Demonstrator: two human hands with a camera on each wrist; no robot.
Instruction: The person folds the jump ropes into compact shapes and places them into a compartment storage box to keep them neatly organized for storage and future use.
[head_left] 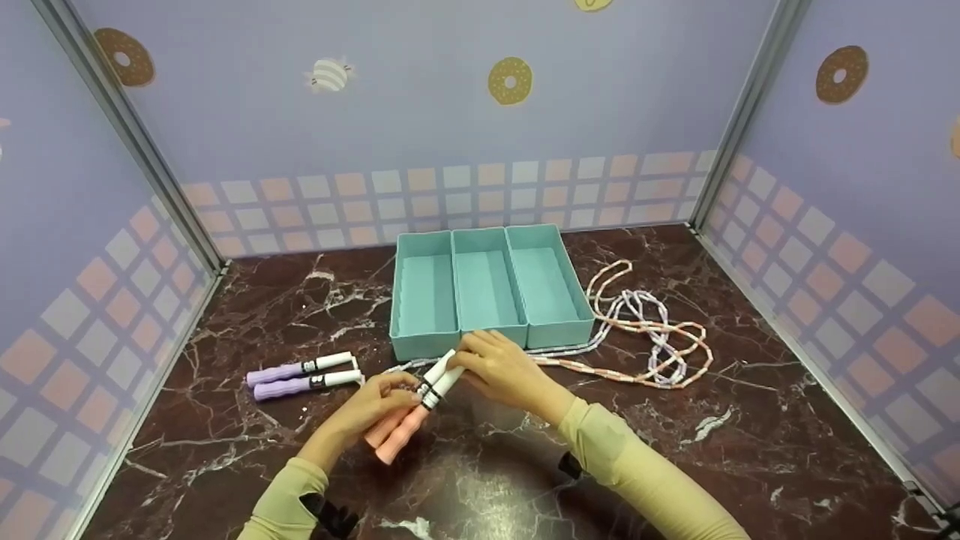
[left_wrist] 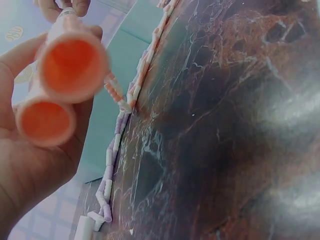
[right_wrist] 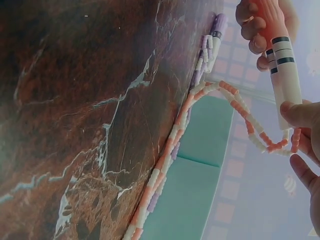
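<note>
My left hand (head_left: 373,409) grips a pair of jump rope handles (head_left: 400,436), coral grips with white ends and black bands, side by side and slanted above the table. In the left wrist view the hollow coral butt ends (left_wrist: 72,67) face the camera. My right hand (head_left: 501,371) holds the white ends of the same handles, its thumb against one white end (right_wrist: 286,95) in the right wrist view. From there a coral-and-white beaded rope (right_wrist: 242,107) loops down to the table. Two purple jump rope handles (head_left: 289,386) with white ends lie to the left.
A teal box (head_left: 420,345) with three compartments stands behind the hands. Right of it, coral-and-white and purple-and-white beaded cords (head_left: 664,337) lie in tangled loops, and strands run along the box's front. Patterned panels (head_left: 420,112) enclose the dark marbled table (head_left: 675,465).
</note>
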